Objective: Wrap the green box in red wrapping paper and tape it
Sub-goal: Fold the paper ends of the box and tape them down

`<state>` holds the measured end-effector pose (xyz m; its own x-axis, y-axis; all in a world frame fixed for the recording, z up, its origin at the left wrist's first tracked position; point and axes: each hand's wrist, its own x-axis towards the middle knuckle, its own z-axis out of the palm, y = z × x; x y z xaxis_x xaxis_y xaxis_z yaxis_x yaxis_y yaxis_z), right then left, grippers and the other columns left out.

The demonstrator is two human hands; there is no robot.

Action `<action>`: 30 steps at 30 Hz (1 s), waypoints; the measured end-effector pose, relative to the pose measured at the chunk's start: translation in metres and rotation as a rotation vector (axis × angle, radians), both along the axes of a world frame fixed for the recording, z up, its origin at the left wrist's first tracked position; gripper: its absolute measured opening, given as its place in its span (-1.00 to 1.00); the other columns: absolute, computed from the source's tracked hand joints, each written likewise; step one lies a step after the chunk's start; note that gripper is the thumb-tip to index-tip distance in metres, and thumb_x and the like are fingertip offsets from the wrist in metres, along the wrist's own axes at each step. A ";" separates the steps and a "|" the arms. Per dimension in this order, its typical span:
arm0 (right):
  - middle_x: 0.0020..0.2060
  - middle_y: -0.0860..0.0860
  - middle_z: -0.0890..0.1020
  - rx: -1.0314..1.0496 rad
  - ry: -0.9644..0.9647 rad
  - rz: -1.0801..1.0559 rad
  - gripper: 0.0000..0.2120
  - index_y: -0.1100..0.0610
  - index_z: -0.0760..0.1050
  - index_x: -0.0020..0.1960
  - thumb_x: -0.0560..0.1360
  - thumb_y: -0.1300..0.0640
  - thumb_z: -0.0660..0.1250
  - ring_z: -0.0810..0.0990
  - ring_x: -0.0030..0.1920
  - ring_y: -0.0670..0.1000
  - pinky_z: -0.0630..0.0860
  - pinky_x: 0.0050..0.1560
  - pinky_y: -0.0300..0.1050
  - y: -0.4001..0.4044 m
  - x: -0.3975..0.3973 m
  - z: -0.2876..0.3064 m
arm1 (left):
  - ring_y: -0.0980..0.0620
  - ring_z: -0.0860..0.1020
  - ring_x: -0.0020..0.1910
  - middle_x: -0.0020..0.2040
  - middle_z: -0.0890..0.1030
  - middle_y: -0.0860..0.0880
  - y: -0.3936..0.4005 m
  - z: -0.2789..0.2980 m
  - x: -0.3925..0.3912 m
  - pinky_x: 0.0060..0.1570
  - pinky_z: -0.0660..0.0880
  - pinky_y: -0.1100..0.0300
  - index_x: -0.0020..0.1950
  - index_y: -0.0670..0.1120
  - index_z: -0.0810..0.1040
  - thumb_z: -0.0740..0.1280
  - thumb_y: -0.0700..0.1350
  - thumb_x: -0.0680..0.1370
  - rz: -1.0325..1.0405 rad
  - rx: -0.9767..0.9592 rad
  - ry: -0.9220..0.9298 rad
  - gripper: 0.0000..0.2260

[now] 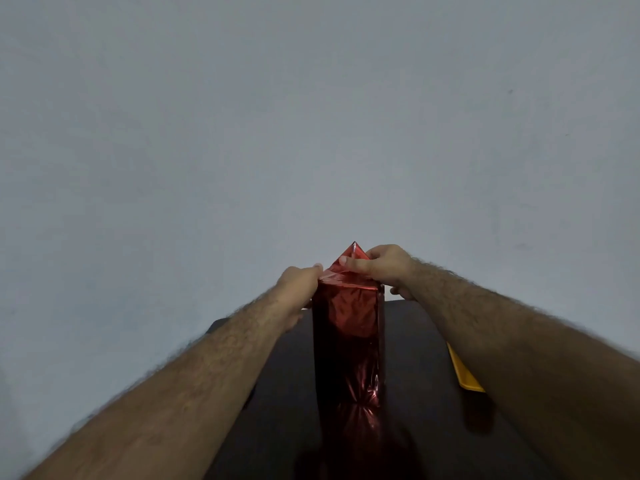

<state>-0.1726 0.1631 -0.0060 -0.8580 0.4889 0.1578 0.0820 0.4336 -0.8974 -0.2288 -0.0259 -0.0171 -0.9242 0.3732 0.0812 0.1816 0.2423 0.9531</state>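
Gripping the far left corner of the red wrapping paper [349, 341], the left hand [299, 289] has its fingers curled against the foil. The paper fully covers the tall box, which stands upright on the dark counter [426, 393], so no green shows. At the top, a folded triangular flap [353, 256] points upward. The right hand [384, 266] pinches that flap, thumb laid across its front. Just beside the right forearm, a flat yellow object [464, 372] lies on the counter.
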 end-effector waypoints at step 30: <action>0.21 -0.02 0.71 0.286 0.128 0.577 -0.48 0.03 0.70 0.22 0.29 0.22 0.70 0.65 0.28 0.00 0.54 0.35 0.07 0.043 0.018 0.008 | -0.01 0.62 0.22 0.26 0.58 0.09 -0.011 -0.002 -0.043 0.11 0.62 0.08 0.10 0.05 0.76 0.39 -0.15 0.29 -0.466 -0.105 0.479 -0.59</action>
